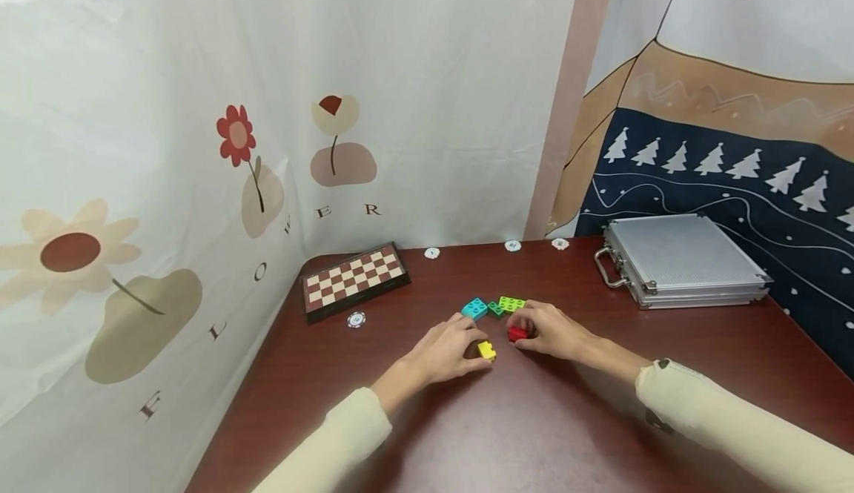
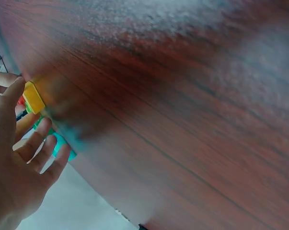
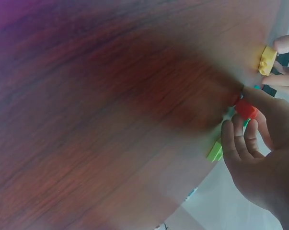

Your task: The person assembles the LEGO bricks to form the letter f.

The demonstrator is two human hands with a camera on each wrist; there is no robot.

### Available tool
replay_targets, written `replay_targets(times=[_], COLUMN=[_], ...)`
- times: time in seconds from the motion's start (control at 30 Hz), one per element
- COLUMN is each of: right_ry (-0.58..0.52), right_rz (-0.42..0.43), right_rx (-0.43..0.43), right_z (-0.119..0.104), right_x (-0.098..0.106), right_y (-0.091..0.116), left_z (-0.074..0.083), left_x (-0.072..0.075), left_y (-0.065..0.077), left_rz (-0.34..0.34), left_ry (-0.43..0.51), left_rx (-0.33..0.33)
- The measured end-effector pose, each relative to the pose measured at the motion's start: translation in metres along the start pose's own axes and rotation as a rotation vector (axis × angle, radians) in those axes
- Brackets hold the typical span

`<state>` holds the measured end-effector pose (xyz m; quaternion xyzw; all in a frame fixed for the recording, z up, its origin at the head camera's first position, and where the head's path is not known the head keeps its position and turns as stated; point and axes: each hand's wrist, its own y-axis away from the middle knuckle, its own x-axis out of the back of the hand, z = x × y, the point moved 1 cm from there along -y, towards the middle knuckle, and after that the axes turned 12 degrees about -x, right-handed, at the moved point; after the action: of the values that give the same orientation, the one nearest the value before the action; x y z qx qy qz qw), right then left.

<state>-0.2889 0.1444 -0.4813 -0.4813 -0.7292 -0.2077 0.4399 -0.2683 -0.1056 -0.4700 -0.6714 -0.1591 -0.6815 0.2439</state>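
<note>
Near the middle of the table, my left hand (image 1: 445, 348) pinches a yellow toy brick (image 1: 486, 351) between thumb and index finger. The same yellow brick (image 2: 34, 97) shows at the fingertips in the left wrist view, with the other fingers spread apart. A red toy brick (image 1: 517, 333) is pinched by my right hand (image 1: 552, 332), just to the right of the yellow one. In the right wrist view the red brick (image 3: 246, 109) sits between thumb and fingers. Beyond the hands lie a blue brick (image 1: 475, 308), a small dark green brick (image 1: 495, 308) and a lime green brick (image 1: 511, 304).
A checkered game board (image 1: 355, 280) lies at the back left, with a poker chip (image 1: 356, 319) in front of it. More chips, including one white chip (image 1: 512, 245), line the back edge. At the back right rests a silver case (image 1: 683, 259). Printed curtains (image 1: 434, 107) border the table.
</note>
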Motion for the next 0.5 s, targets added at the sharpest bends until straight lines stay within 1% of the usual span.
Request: replay_targets(times=[0.13, 0.23, 0.4, 0.5], right_ry=[-0.014, -0.02, -0.055, -0.068], right_rz=[0.002, -0.02, -0.088, -0.12], right_rx=[0.011, 0.02, 0.061, 0.095], right_z=[-0.001, -0.0011, -0.0002, 0.0002], right_x=[0.0001, 0.0018, 0.0066, 0.0085], right_y=[-0.001, -0.0006, 0.0008, 0.0011], left_z=[-0.0002, -0.0016, -0.0046, -0.0062], left_x=[-0.0009, -0.0018, -0.0003, 0.0001], left_y=[-0.003, -0.0047, -0.0071, -0.0084], left_rz=[0.005, 0.007, 0.021, 0.041], left_ry=[0.046, 0.099, 0.246, 0.304], left_rx=[0.011, 0.031, 0.099, 0.124])
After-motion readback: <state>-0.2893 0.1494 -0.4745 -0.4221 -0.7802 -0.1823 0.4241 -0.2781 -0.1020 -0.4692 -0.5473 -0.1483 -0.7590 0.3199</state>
